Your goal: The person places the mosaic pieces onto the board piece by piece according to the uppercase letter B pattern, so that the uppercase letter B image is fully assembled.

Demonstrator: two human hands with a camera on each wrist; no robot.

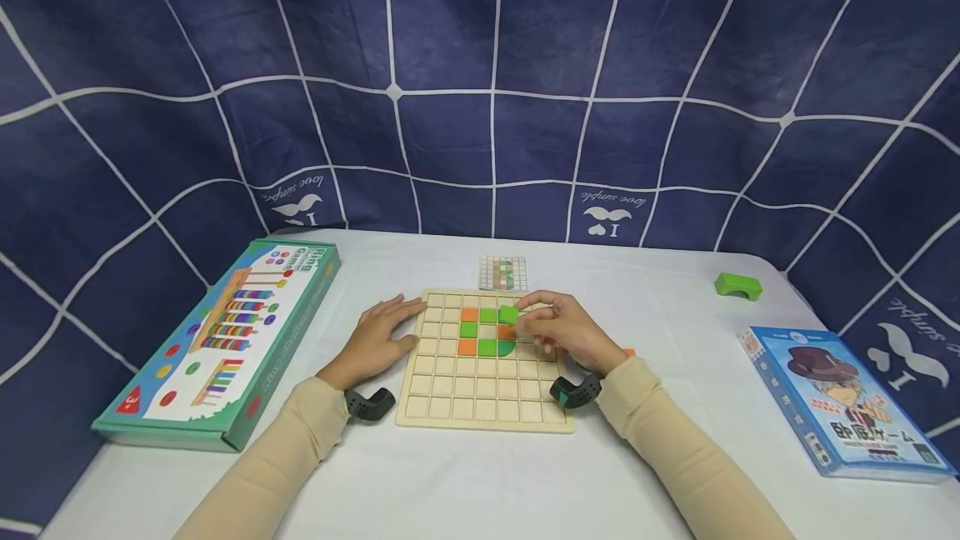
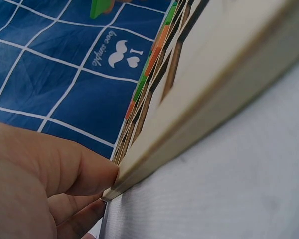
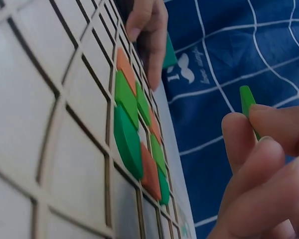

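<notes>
A square wooden grid board (image 1: 487, 388) lies on the table with green and orange square tiles and rounded dark green pieces set in its cells. My right hand (image 1: 564, 328) pinches a light green square tile (image 3: 246, 99) between thumb and finger, raised above the board's surface. In the left wrist view that green tile (image 2: 98, 8) shows at the top edge. At the board's left side rests my left hand (image 1: 379, 335), fingers relaxed, its thumb (image 2: 92, 172) against the board's edge. One quarter-round dark green piece (image 1: 506, 349) sits at the lower right of the tile group.
Behind the board lies a small pattern card (image 1: 503, 273). A green box (image 1: 225, 332) is on the left, a blue game box (image 1: 847, 402) on the right. Farther back right stands a green arch block (image 1: 738, 286). An orange piece (image 1: 629, 352) peeks out beside the right wrist.
</notes>
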